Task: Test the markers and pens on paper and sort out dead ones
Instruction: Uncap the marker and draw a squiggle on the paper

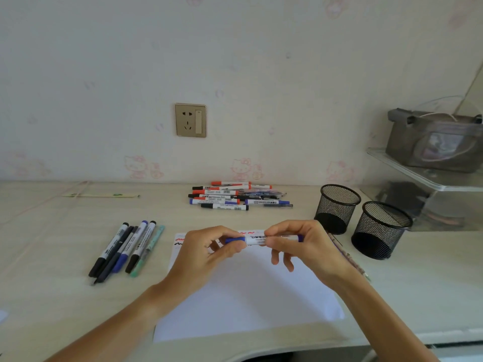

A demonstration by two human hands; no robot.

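Holding a blue-capped white whiteboard marker [264,239] level between them, both hands hover above the white sheet of paper [248,296] on the pale wood-grain desk [52,257]. The left hand [206,252] pinches the blue cap end with thumb and curled fingers, its forearm running in from the lower left. The right hand [300,244] grips the white barrel with thumb and forefinger, the other fingers hanging loosely curled below, its forearm coming from the lower right. The marker lies crosswise, cap toward the left hand, blue tail end showing just past the right hand's fingers.

Beyond the left hand's knuckles, red and black scribbles [179,241] mark the paper's far edge. Well to the outside of the left hand lies a small row of dark and blue markers and pens [125,249], side by side. Farther from both hands, near the wall, sits a loose pile of red, black and blue markers [235,197]. Outside the right hand stand two black wire-mesh pen cups [337,207], upright and near each other, and a thin pen [347,254] lies partly hidden behind the right wrist.
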